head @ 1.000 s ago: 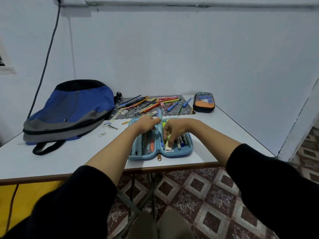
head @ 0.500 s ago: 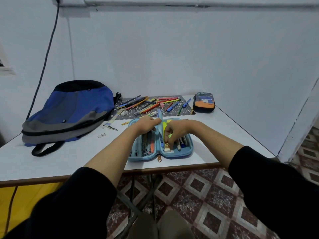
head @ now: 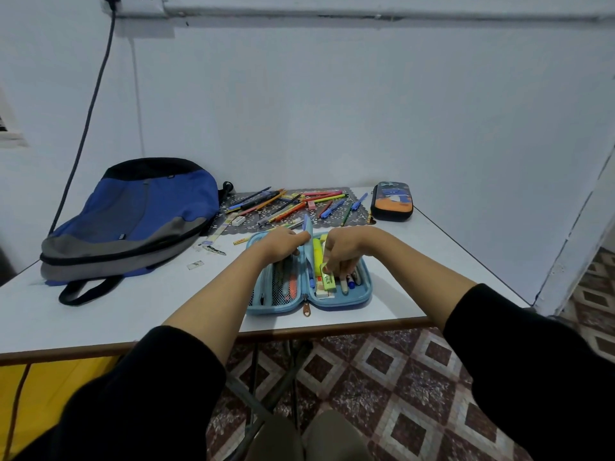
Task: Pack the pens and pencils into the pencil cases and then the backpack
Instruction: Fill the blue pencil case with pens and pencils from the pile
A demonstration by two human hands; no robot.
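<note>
A light blue pencil case (head: 362,296) lies open near the table's front edge, with pens in both halves. My left hand (head: 283,242) pinches its upright middle flap (head: 307,232). My right hand (head: 342,249) reaches into the right half and pinches a green eraser (head: 327,277) among the pens. Several loose pens and pencils (head: 293,204) lie on a dark patterned mat (head: 329,222) behind the case. A second, black and orange pencil case (head: 392,201) stands zipped at the back right. A blue and grey backpack (head: 133,217) lies flat at the left.
A white eraser (head: 238,221), a ruler (head: 216,234) and small scraps lie between backpack and mat. The white table (head: 133,311) meets a wall behind; a cable (head: 90,111) hangs down at the left. Tiled floor shows below the front edge.
My right hand has shifted slightly inside the right half of the case and now has the green eraser in its fingers. The left hand keeps its hold on the flap.
</note>
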